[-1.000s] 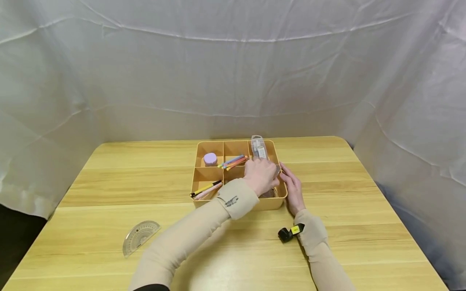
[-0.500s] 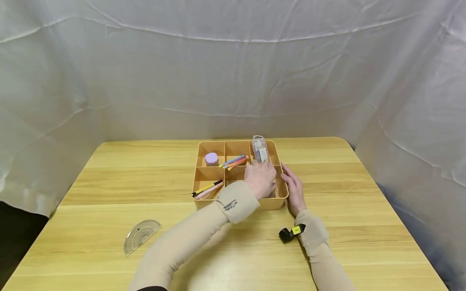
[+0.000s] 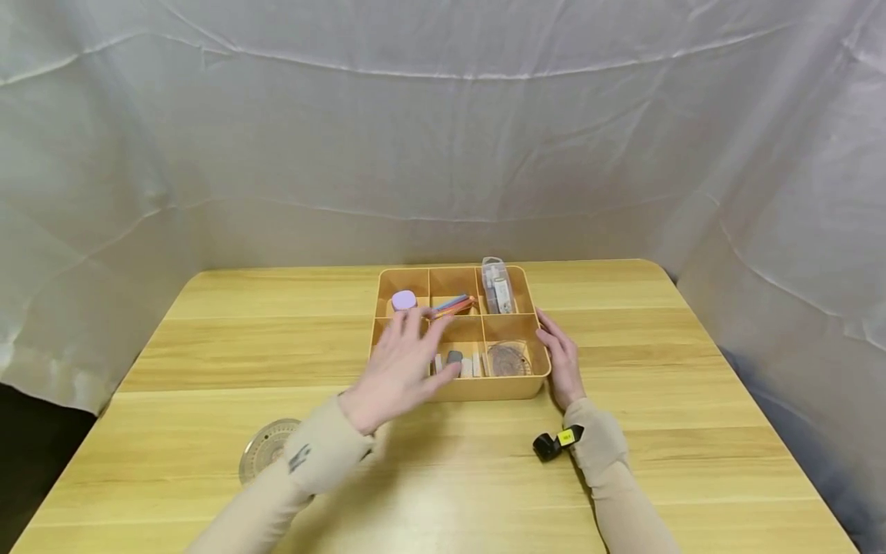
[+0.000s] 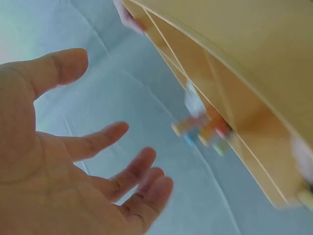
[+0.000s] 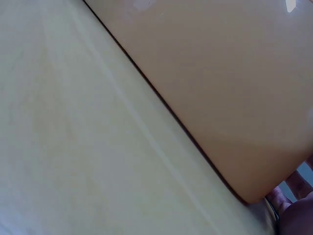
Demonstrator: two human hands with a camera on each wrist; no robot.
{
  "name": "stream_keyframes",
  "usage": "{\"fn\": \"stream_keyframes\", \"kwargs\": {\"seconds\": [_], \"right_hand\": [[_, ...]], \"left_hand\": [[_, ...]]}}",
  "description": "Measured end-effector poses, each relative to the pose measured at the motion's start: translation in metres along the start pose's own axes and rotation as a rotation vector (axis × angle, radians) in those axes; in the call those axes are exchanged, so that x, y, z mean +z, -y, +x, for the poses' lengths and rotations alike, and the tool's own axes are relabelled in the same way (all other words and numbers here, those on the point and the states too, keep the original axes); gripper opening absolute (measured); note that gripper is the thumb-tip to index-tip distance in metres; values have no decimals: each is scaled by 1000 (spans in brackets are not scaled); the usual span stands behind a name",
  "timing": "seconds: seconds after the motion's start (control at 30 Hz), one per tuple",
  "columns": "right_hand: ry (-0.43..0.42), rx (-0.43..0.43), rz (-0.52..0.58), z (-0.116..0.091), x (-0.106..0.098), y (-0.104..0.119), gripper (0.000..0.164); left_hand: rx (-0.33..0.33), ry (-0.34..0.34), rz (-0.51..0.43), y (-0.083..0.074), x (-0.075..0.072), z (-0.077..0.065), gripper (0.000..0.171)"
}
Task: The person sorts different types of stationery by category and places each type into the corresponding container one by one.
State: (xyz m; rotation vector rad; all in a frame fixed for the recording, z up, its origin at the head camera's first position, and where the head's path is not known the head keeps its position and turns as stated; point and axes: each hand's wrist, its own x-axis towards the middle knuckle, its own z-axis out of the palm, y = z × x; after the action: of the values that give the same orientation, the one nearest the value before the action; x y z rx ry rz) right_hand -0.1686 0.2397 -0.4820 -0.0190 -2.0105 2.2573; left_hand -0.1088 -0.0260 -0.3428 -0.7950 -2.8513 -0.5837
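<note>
My left hand (image 3: 398,373) hovers over the front left of an orange divided organizer (image 3: 484,389), fingers spread and holding nothing. In the left wrist view its bare palm (image 4: 54,181) and bent, separated fingers show. My right hand (image 3: 564,365) rests along the organizer's right side, fingers extended against the wall. A clear, curved, flat piece (image 3: 509,359) lies in the front right compartment. Small grey and white blocks (image 3: 454,357) sit in the front middle one. Colored pens (image 3: 453,305) lean in the back middle compartment. The front left compartment is mostly hidden behind my left hand.
A clear case (image 3: 497,286) with white items stands tilted in the back right compartment; a purple-lidded container (image 3: 404,300) sits back left. On the table, a clear protractor (image 3: 259,452) lies partly under my left forearm. A black wrist camera (image 3: 547,446) juts from my right wrist.
My left hand has left the right-hand compartments and swung left toward the front left, its fingers spreading. The clear curved piece is now uncovered in its compartment. My right hand stays at the organizer's side.
</note>
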Motion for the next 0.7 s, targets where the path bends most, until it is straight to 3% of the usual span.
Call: {"fn": "stream_keyframes", "kwargs": {"seconds": [0.1,0.23,0.47,0.7], "right_hand": [[-1,4,-2,1,-1,0,49],[-2,9,-7,0,-1,0,49],[-5,15,8,-1,1,-1,50],[-3,20,10,-1,0,-2,49]], "left_hand": [[-73,-19,-50,19,-8,-19,64],[-168,41,-53,42,-20,-41,61],[-328,230,-104,82,-35,-76,67],[-478,437,-133,113,-28,-100,69]]}}
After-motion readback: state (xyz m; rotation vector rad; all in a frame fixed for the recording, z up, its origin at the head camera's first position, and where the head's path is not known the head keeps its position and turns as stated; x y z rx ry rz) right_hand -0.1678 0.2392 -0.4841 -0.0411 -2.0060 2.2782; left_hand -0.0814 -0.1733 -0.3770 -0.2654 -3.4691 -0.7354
